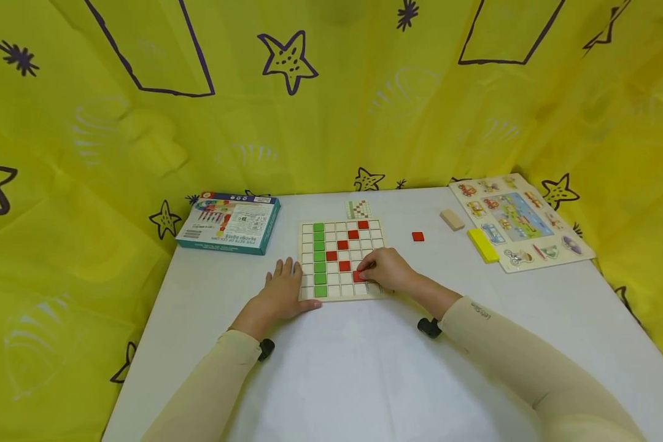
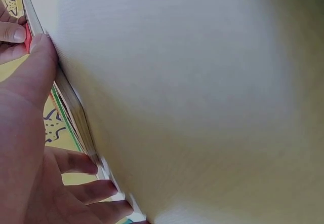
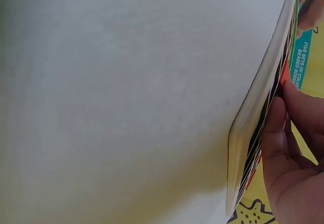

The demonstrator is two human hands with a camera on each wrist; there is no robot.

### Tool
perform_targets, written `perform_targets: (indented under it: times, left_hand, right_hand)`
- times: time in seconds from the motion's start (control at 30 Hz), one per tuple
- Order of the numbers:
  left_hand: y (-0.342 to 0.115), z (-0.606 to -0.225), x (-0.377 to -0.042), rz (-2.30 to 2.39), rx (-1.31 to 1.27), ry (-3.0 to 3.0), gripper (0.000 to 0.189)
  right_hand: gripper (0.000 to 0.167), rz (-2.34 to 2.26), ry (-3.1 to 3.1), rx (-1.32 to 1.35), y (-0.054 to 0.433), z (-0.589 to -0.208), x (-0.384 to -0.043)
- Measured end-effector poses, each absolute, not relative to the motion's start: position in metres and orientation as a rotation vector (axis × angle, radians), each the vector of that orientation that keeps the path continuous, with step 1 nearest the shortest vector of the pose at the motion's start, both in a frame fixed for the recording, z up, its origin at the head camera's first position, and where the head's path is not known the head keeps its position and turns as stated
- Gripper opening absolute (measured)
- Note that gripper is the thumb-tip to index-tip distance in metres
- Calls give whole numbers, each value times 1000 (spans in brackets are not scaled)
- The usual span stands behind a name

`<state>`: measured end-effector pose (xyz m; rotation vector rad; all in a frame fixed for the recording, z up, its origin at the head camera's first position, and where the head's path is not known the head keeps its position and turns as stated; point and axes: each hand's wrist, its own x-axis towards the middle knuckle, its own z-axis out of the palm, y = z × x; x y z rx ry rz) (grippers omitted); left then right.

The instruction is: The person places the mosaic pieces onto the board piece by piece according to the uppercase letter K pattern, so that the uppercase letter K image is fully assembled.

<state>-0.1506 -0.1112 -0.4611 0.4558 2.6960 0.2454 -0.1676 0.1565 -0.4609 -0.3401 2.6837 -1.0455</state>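
Note:
A wooden grid board (image 1: 341, 299) lies flat on the white table. Green square tiles (image 1: 318, 247) fill most of one column near its left side. Several red square tiles (image 1: 342, 245) run diagonally down from the top right and turn back to the right. My right hand (image 1: 389, 270) pinches a red square tile (image 1: 356, 277) between thumb and fingertips, right at a cell in the lower right. In the right wrist view that tile (image 3: 285, 73) shows at the fingertips. My left hand (image 1: 280, 291) rests against the board's left edge, fingers extended, thumb (image 2: 43, 51) along the near edge.
One loose red tile (image 1: 417, 236) lies right of the board. A small pattern card (image 1: 359, 209) sits behind it. A box (image 1: 229, 224) stands at the back left. To the right are a wooden block (image 1: 452, 219), a yellow block (image 1: 483, 245) and a picture puzzle board (image 1: 522, 221).

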Motion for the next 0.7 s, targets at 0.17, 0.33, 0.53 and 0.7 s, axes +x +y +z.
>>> perform_targets:
  times: [0.17,0.33,0.53,0.7]
  left_hand:
    - [-111,-462,-152,227,466,2705,115]
    - [-112,-463,-152,215,465,2711,115]
    - [-112,-462,-151,227,460,2699,114]
    - [-110,-462,-150,232,459,2700,114]
  right_hand:
    - [6,-993,2714,-363,155,-461,-169]
    - [4,-982,2719,-383,153,-461,-170]
    - [5,-999,2712,-368,152,-461,-167]
    - [7,-1016,2731,-396,156,-464,-166]
